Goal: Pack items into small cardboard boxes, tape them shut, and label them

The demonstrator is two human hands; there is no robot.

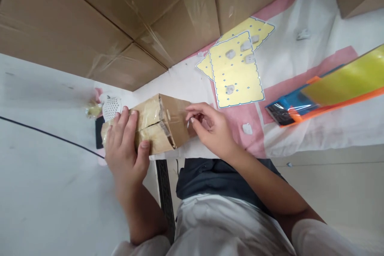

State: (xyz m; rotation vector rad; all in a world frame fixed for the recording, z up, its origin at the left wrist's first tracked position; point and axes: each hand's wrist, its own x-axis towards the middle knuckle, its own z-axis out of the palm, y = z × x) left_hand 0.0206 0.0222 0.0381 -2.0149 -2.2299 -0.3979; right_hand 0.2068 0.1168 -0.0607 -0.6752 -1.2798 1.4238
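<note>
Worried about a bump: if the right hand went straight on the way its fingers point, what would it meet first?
Probably the small cardboard box: the right hand points left at its taped end, fingertips already at it, though contact is unclear.

Bare forearms, white rolled sleeves, a dark top over white clothing below.
</note>
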